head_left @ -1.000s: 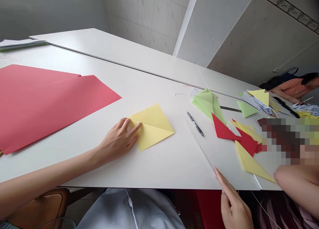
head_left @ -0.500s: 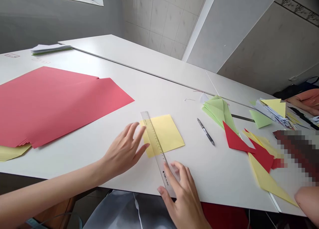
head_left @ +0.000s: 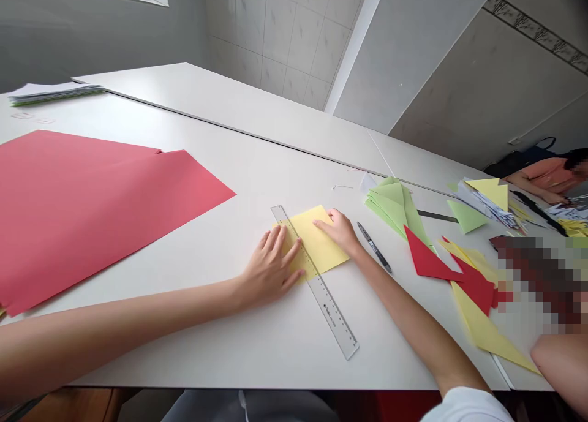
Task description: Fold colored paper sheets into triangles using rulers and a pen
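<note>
A small yellow sheet of paper (head_left: pixel 324 248) lies on the white table, with a clear plastic ruler (head_left: pixel 331 305) slanting across its left part. My left hand (head_left: pixel 274 259) rests flat with spread fingers, pressing on the ruler and the paper's left side. At the paper's far right corner, my right hand (head_left: pixel 339 231) pinches the edge, thumb on top and the other fingers mostly hidden. The ruler's near end sticks out past the paper toward me. Just right of my right hand lies a dark pen (head_left: pixel 374 247).
Large red sheets (head_left: pixel 105 207) cover the table's left side. Green paper pieces (head_left: pixel 390 204), red cut pieces (head_left: pixel 429 259) and yellow pieces (head_left: pixel 487 327) lie to the right. A paper stack (head_left: pixel 55 93) sits far left. Another person (head_left: pixel 546 177) is at the far right.
My right hand has left the ruler's near end and moved up to the paper's far right corner, taking hold of it. My left hand now lies flatter across the ruler and paper.
</note>
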A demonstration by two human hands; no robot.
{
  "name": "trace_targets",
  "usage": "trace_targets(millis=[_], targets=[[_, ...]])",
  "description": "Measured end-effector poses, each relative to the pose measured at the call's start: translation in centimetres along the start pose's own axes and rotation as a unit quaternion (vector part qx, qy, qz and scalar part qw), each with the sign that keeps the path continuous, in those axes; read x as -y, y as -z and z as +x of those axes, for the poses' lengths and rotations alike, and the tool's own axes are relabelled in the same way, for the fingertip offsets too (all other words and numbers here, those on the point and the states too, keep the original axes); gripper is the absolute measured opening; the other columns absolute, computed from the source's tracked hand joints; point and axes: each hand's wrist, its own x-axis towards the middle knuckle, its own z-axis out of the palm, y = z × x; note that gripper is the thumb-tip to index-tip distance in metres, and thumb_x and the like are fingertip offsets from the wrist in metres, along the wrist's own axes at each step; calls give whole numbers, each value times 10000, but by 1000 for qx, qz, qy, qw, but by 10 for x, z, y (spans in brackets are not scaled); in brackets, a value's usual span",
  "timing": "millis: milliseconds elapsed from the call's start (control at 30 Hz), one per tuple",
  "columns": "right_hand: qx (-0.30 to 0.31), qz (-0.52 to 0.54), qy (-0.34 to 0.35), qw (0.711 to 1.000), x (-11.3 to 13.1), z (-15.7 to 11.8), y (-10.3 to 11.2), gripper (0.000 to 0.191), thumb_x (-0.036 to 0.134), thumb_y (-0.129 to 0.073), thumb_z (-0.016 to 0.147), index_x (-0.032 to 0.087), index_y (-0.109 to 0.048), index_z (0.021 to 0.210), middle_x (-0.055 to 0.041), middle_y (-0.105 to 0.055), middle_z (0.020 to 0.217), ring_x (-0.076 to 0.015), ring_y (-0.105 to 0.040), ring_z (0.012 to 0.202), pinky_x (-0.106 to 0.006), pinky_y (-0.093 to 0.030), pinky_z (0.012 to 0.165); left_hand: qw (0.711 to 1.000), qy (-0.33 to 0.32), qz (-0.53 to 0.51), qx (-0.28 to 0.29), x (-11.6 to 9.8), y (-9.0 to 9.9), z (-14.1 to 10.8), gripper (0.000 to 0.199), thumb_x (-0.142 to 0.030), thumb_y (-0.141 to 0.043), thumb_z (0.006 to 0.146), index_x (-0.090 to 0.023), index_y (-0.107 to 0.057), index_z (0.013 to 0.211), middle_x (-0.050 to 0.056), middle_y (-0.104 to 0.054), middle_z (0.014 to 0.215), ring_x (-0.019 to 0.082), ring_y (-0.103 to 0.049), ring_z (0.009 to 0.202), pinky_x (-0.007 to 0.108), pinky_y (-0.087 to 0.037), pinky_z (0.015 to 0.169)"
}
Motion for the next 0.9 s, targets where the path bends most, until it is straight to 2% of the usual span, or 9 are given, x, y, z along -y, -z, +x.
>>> trace_targets(millis=[100,167,367,500,733,900], targets=[[-39,-29,-11,999,-5,-1,-5,265,392,-552,949,139,-601,1014,-11,-628,872,-117,-605,712,-294,-523,672,1000,-2,-11,-15,3,-9,26,575,-571,-491,913,-119,-562,1262,235,-449,1367,411,-383,1320,569,-396,1024],[-65,-42,-3,997,-8,-4,-9,225,350,-514,964,140,-582,1009,-9,-620,831,-126,-594,693,-273,-486,637,1000,0,-13,-22,3,-11,31,564,-578,-516,897,-124,-582,1225,237,-424,1396,423,-365,1330,587,-392,1023],[-107,-49,42,992,-15,-10,-16,166,279,-362,946,182,-495,965,-37,-614,728,-196,-584,637,-257,-308,510,1000,4,0,-14,6,0,4,545,-527,-521,906,-107,-556,1252,266,-377,1435,460,-341,1349,599,-392,1028],[-111,-46,66,990,-17,-12,-15,167,283,-333,947,192,-472,959,-29,-592,680,-200,-563,583,-263,-290,496,1000,-5,17,1,10,8,-9,600,-541,-482,923,-86,-494,1314,287,-370,1439,452,-341,1358,594,-390,1039],[-104,-50,111,987,-20,0,-12,152,292,-355,960,194,-470,971,-12,-573,664,-184,-544,551,-261,-282,486,999,-23,29,7,14,10,-6,818,-633,-414,925,24,-337,1404,307,-401,1419,428,-379,1343,544,-387,1062],[-117,-59,123,984,-19,1,-12,153,285,-350,972,193,-471,958,-1,-544,632,-169,-517,521,-258,-264,476,999,-28,29,6,10,14,-6,736,-592,-425,935,24,-421,1336,301,-451,1372,441,-418,1303,528,-417,1034]])
